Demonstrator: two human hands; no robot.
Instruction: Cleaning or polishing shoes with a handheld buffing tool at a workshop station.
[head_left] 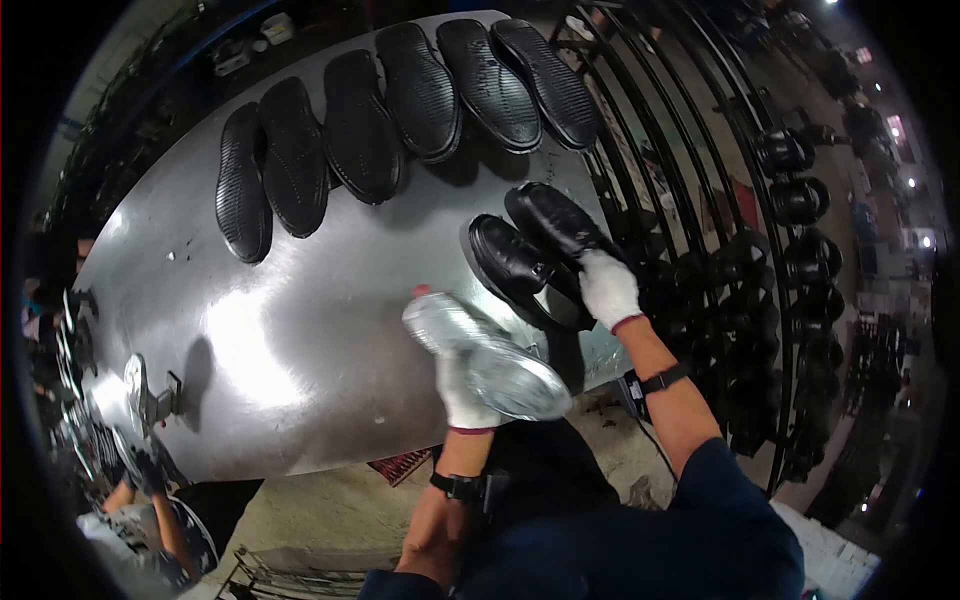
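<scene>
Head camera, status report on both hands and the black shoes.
Left gloved hand: gripping blurred, silvery foot-shaped form. Right gloved hand: on right-hand black shoe, its mate alongside. Six black soles at metal table's far side, clear of both hands.

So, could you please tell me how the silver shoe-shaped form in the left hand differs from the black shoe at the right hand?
The silver form is bright and metallic-looking, while the black shoe is dark. The left hand grips the form near its middle, whereas the right hand touches the shoe at its rear. The form looks blurred; the shoe is sharper. Both are glossy.
</scene>
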